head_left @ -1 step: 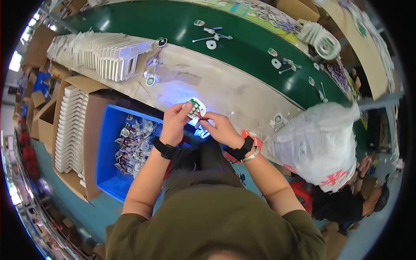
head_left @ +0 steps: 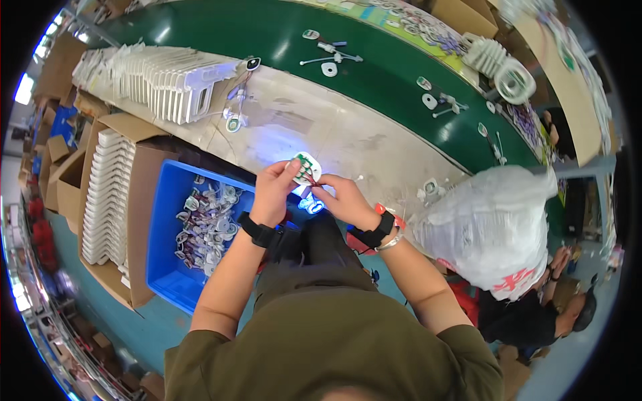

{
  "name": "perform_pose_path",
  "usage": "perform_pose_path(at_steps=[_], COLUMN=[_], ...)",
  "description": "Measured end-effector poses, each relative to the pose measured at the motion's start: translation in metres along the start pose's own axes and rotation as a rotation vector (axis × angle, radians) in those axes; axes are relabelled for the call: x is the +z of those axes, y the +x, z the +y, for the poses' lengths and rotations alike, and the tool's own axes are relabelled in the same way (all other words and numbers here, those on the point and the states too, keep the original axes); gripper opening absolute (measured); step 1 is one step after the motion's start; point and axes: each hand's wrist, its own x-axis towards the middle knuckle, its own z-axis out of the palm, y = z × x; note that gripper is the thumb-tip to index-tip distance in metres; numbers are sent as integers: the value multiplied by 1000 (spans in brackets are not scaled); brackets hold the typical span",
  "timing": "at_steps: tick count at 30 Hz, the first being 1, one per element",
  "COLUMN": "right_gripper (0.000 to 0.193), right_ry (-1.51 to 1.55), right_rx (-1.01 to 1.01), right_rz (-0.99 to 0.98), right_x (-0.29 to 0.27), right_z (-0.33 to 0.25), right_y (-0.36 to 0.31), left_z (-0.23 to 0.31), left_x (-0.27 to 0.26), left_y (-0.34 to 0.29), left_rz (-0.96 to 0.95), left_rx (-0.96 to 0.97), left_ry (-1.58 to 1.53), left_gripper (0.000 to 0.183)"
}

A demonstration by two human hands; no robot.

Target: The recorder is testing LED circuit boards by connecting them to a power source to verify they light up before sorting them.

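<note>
Over the near edge of the bench, my left hand (head_left: 274,192) pinches a white rounded housing (head_left: 315,162) between thumb and fingers. A green circuit board (head_left: 303,164) sits in the side turned up to me. Thin dark red wires (head_left: 311,179) run from the board to my right hand (head_left: 346,200), whose thumb and forefinger are closed on them. Just below the fingers hangs a small part glowing blue-white (head_left: 311,204), seemingly on the same wires; its exact shape is lost in the glare. Both wrists wear black straps.
Left of my legs stands a blue bin (head_left: 158,250) of similar wired parts, beside a carton (head_left: 142,220) of white frames. More white frames (head_left: 170,83) line the bench. A green conveyor (head_left: 381,63) carries wired sets. At right are a bulging plastic bag (head_left: 485,224) and a co-worker (head_left: 525,317).
The view has shifted very slightly. My hands keep the same hold on the housing and the wires.
</note>
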Motion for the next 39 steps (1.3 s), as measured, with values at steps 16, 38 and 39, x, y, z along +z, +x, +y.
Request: perform_pose_path(at_steps=[16,38,39], right_gripper=[18,18,17], right_ry=[-409,-200,-107], right_rx=[110,126,90], right_rz=[-68,120,107], right_x=[-94,-135,-140], right_z=[166,168,152], right_y=[322,450,428], left_z=[-31,-44,-41], left_x=[-65,-107,-107], left_y=[124,132,131], left_rz=[365,458,434], left_rx=[-53,-23,-48], left_ry=[-264,-151,-59], left_gripper=[23,19,21])
